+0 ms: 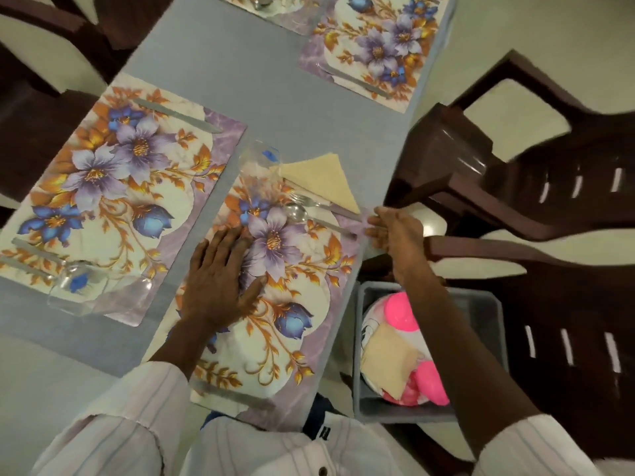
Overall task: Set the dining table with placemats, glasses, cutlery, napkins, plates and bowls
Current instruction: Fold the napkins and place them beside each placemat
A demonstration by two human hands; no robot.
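Now pinning the near placemat (302, 338) flat with left hand (216, 280), fingers spread, gripping nothing.
Right hand (391, 231) at its right edge by the spoon (299, 213) handle, fingers bent, hold unclear; probably squaring it, with pink bowls (400, 310) in the bin (488, 314) beside it.

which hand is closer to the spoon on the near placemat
Right. The right hand is at the edge of the placemat, just beyond the handle end of the spoon. The left hand lies flat mid-placemat, farther off, left of the spoon's bowl.
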